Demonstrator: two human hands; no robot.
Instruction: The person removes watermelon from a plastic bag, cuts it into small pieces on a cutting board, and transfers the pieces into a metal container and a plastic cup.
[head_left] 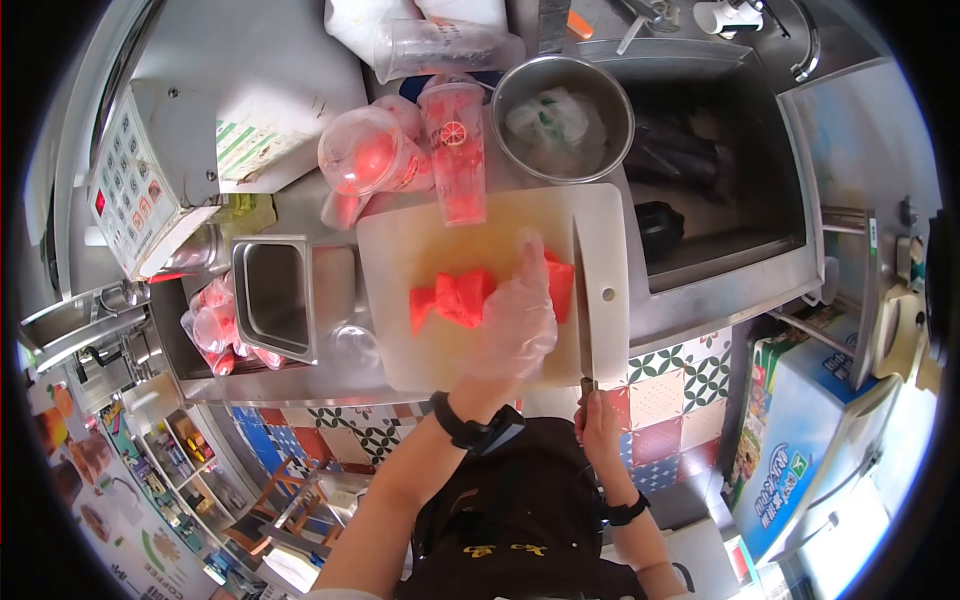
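My left hand (520, 318), in a clear plastic glove, lies over red watermelon flesh on the white cutting board (420, 365). Its fingers stretch toward the far side, and part of the fruit is hidden beneath them. Watermelon chunks (462, 298) show left of this hand, and another watermelon piece (560, 288) shows to its right. At the board's near right edge, my right hand (598, 425) is closed round the handle of a knife (586, 335). The narrow blade points away from me along the board's right part, apart from the fruit.
Beyond the board stand a tall plastic cup (455, 150) with red contents, a tilted cup (362, 150) and a metal pot (625, 120) holding a plastic bag. A sink (720, 270) lies right; a steel container (275, 345) and sealing machine (150, 190) are left.
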